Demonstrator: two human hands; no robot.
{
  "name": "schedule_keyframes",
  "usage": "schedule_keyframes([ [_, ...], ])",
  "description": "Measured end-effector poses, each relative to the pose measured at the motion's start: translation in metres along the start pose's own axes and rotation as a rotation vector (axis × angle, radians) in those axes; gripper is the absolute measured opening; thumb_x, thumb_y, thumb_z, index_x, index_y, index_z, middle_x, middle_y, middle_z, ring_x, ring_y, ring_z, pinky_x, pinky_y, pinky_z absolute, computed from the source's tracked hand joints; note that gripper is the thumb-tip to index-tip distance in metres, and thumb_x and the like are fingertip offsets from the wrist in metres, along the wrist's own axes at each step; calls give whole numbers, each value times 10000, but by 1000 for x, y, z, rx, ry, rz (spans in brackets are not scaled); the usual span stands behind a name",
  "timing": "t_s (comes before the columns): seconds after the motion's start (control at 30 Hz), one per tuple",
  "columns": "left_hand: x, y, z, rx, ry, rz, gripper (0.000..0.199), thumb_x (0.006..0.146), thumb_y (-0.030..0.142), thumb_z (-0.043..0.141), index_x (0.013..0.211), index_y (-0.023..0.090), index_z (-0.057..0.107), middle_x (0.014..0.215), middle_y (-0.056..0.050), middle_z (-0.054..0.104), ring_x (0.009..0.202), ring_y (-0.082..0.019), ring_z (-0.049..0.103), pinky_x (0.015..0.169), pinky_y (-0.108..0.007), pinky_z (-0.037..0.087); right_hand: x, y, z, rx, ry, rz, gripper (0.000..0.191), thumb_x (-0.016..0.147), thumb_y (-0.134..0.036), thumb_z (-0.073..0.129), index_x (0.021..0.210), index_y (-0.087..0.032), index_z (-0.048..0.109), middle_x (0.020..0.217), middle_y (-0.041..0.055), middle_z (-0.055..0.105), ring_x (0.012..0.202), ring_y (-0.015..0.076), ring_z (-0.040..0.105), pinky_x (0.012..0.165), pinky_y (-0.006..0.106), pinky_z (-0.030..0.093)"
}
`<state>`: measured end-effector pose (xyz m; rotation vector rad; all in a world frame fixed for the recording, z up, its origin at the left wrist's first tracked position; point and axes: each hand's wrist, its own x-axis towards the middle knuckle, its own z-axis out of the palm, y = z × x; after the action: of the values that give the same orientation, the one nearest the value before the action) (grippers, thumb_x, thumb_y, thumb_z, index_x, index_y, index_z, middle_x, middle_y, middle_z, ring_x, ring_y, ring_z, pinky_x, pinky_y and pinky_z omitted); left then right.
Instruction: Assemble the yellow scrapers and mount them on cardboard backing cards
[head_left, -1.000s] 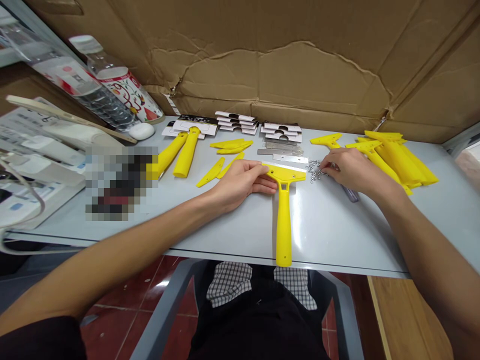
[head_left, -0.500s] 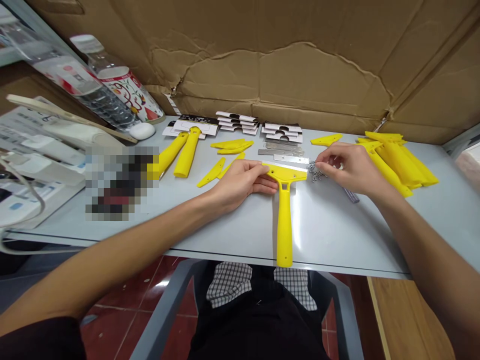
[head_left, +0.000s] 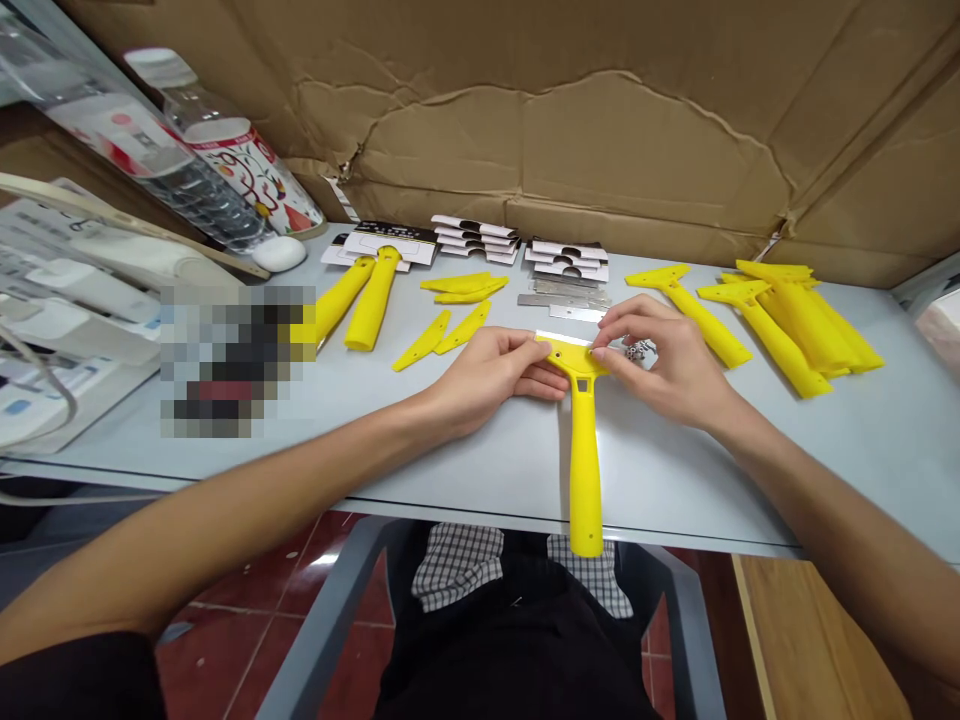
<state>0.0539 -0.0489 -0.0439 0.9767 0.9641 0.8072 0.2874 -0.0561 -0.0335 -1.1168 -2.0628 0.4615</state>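
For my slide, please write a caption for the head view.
Left hand grips a yellow scraper; the right hand works at its head, near screws.

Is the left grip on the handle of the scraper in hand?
No, the left grip holds the yellow scraper by its wide head.

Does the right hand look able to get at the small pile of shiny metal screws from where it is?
Probably yes: the shiny metal screws lie right by the right hand, partly hidden by it, with nothing else seen in the way.
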Motion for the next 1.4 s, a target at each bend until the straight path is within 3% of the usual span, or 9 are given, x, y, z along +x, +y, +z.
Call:
schedule_keyframes([
  [0.17, -5, -4, 6, 21, -45, -17, 228, 1045, 152, 630, 920, 72, 804, 875, -169, 843, 771, -200, 825, 829, -329, 690, -2, -13, 8, -52, -5, -96, 139, 982, -206, 652, 921, -273, 758, 1120, 74, 759, 1063, 285, 715, 970, 507, 560],
  [0.43, -9, -7, 8, 52, -84, 5, 217, 1026, 224, 678, 968, 85, 834, 942, -163, 852, 827, -203, 829, 857, -328, 679, -1, -18, 13, -96, -60, -96, 169, 995, -205, 628, 895, -291, 735, 1124, 62, 769, 1054, 287, 721, 965, 523, 557],
  [1.1, -9, -5, 8, 44, -66, -19, 214, 1043, 200, 651, 939, 83, 798, 899, -158, 850, 800, -198, 828, 840, -321, 677, -1, -17, 12, -79, -79, -86, 196, 1014, -201, 613, 952, -282, 780, 1102, 62, 785, 1018, 271, 742, 937, 482, 574],
  [1.27, -10, -4, 8, 41, -67, -18, 227, 1048, 203, 652, 907, 85, 786, 918, -157, 851, 783, -187, 821, 830, -323, 676, -3, -11, 12, -55, -23, -233, 347, 941, -30, 539, 1027, -247, 795, 1129, 73, 753, 1015, 236, 731, 880, 423, 571],
  [1.4, -9, -4, 8, 33, -67, -9, 218, 1033, 210, 668, 904, 86, 793, 923, -152, 851, 773, -179, 815, 820, -314, 674, -4, -8, 12, -107, -34, -274, 372, 920, -5, 528, 1008, -231, 810, 1135, 84, 747, 995, 229, 723, 832, 402, 553],
])
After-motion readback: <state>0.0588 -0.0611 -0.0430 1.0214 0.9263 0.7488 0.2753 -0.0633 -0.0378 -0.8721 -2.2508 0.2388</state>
